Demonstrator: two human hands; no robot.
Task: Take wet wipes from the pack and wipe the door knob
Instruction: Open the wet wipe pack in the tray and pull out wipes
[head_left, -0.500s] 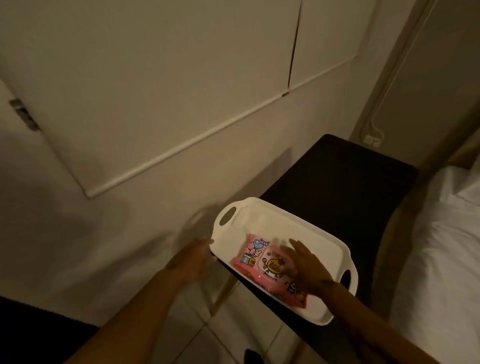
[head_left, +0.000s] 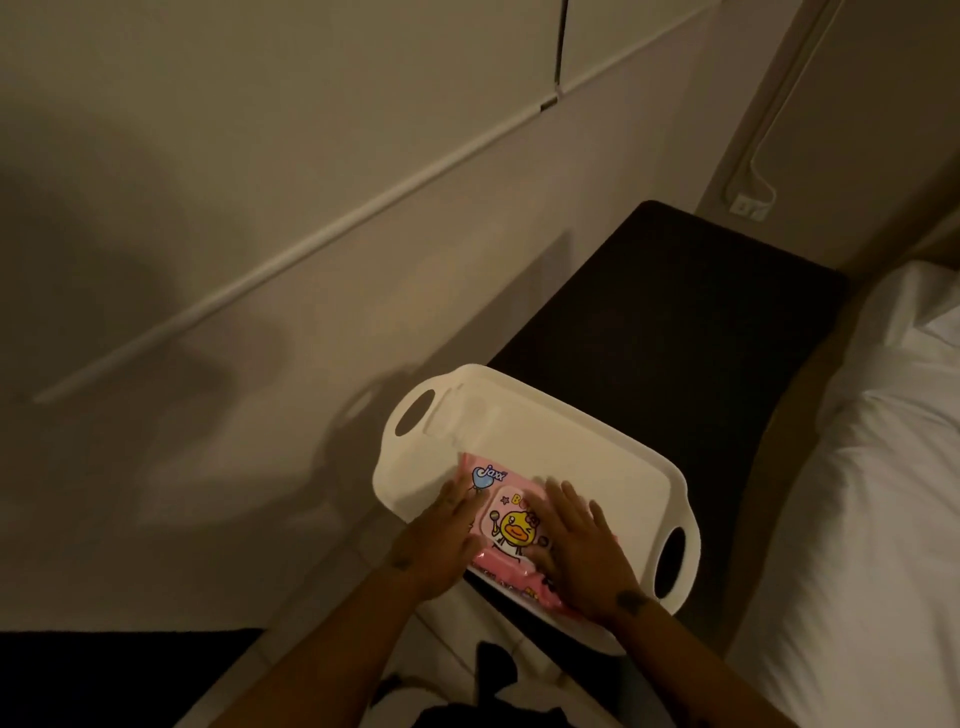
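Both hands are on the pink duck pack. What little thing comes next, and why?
Probably lift the flap on top. The wipes pack lies flat in the white tray, its lid looks shut and no wipe sticks out. The left hand can press it down while the right hand peels the flap.

arms: bare, no sleeves | right wrist (head_left: 631, 601): dark tattoo

Both hands cover the ends of the wipes pack (head_left: 506, 525), hiding its print

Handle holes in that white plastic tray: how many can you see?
2: one handle hole at the white plastic tray's far-left end by the wall, another handle hole at its near-right end, beside the right hand.
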